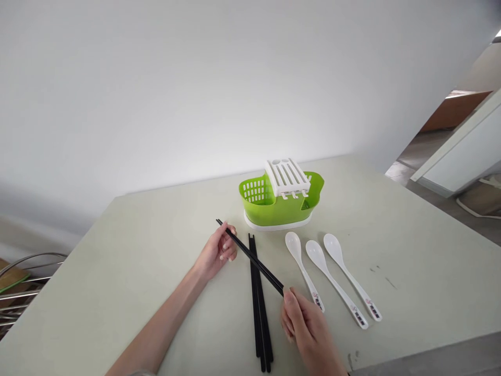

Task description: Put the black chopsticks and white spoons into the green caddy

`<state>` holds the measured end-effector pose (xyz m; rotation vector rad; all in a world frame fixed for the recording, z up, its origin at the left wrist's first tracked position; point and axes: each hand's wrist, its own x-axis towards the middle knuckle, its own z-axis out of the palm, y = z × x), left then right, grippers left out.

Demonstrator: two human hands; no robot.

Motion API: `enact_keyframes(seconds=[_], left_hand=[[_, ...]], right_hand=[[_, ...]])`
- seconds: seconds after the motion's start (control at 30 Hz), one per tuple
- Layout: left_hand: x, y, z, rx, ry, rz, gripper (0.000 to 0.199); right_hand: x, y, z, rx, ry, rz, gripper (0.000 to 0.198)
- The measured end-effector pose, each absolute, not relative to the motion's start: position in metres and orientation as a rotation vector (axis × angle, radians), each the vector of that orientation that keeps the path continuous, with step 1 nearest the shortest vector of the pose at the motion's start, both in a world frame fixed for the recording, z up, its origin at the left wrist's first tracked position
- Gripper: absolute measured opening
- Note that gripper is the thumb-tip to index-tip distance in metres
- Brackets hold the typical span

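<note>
A pair of black chopsticks [254, 259] is held at a slant above the table, between my two hands. My right hand [307, 326] grips their thick ends, with the fingers wrapped round them. Near the thin tips, my left hand [219, 248] has its thumb and curled fingers closed against the sticks. Under the held pair, a bundle of several more black chopsticks [258, 313] lies on the table, pointing away from me. To the right, three white spoons lie side by side: a left spoon [303, 266], a middle spoon [331, 277] and a right spoon [348, 270].
Behind the spoons stands a green utensil basket [277, 213] with a white base and a white slotted top rack [287, 177] with small hooks. The pale table [176, 209] meets a white wall [195, 94] at the back. A metal wire rack [31, 284] is at the left edge.
</note>
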<state>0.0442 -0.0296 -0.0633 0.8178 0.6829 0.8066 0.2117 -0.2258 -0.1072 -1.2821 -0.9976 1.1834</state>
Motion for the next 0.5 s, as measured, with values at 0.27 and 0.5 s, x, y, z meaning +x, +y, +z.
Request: enact_keyframes(seconds=[0.27, 0.5], left_hand=[[0.0426, -0.0259, -0.0695, 0.785, 0.755, 0.995, 0.040], [0.0433, -0.0256, -0.0684, 0.763, 0.750, 1.026, 0.035]], right_hand=[[0.2130, -0.2249, -0.1107, -1.297, -1.029, 1.187, 0.050], [0.2136, -0.2238, -0.1102, -1.354, -1.149, 1.125, 0.049]])
